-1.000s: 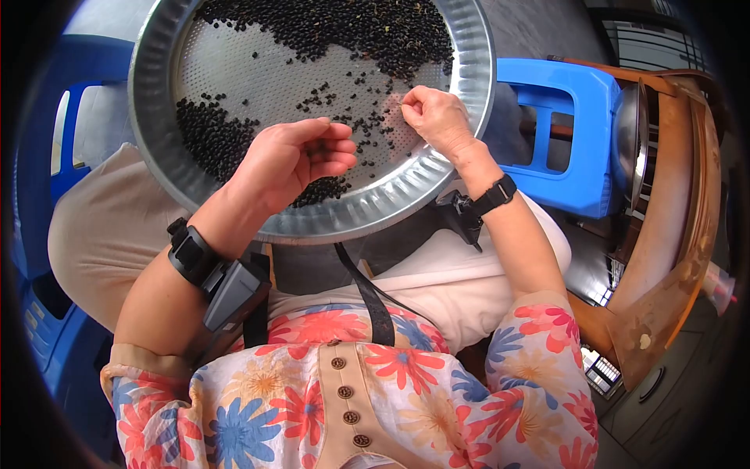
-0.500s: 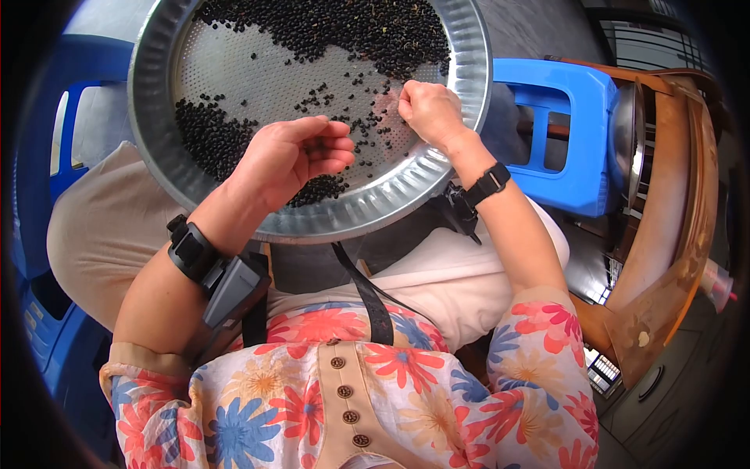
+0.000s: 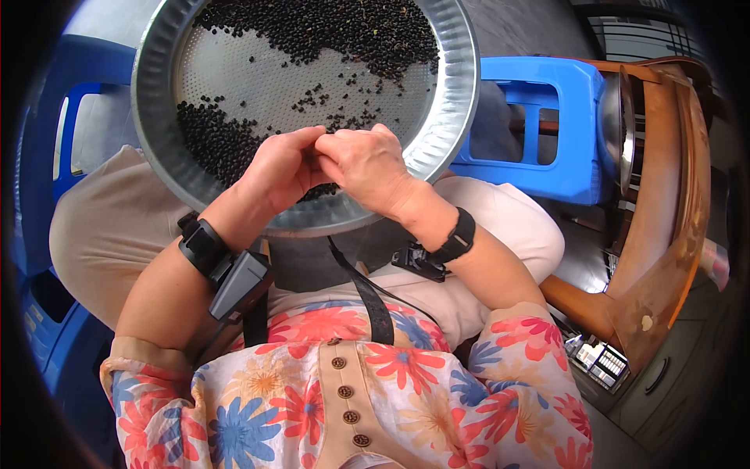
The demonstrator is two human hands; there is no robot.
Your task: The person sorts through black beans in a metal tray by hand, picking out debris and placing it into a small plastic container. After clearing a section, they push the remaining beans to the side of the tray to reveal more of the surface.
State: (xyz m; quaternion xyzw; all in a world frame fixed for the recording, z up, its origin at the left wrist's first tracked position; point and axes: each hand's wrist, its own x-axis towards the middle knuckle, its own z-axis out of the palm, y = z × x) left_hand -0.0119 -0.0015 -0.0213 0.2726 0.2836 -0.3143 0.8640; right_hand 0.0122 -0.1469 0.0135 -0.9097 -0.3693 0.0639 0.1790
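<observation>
A round metal sieve tray (image 3: 153, 148) with a fluted rim and perforated bottom holds black beans. The larger heap of black beans (image 3: 336, 33) lies along its far side, a smaller one at the near left, with loose beans between. My left hand (image 3: 279, 168) is cupped over the near part of the tray; dark beans showed in its palm a moment ago, and its fingertips are now hidden. My right hand (image 3: 367, 166) is closed, fingers curled down, and touches the left hand's fingers. Whatever the right fingers hold is out of sight.
Blue plastic stools stand on both sides, one at the right (image 3: 539, 129) and one at the left (image 3: 70, 78). A shiny metal bowl (image 3: 623, 129) leans beside the right stool, near a curved wooden chair (image 3: 664, 211). Black devices are strapped to both wrists.
My right hand has moved left and toward me, from the tray's right side to the left hand. The tray has shifted slightly left. The left hand stays nearly in place.
</observation>
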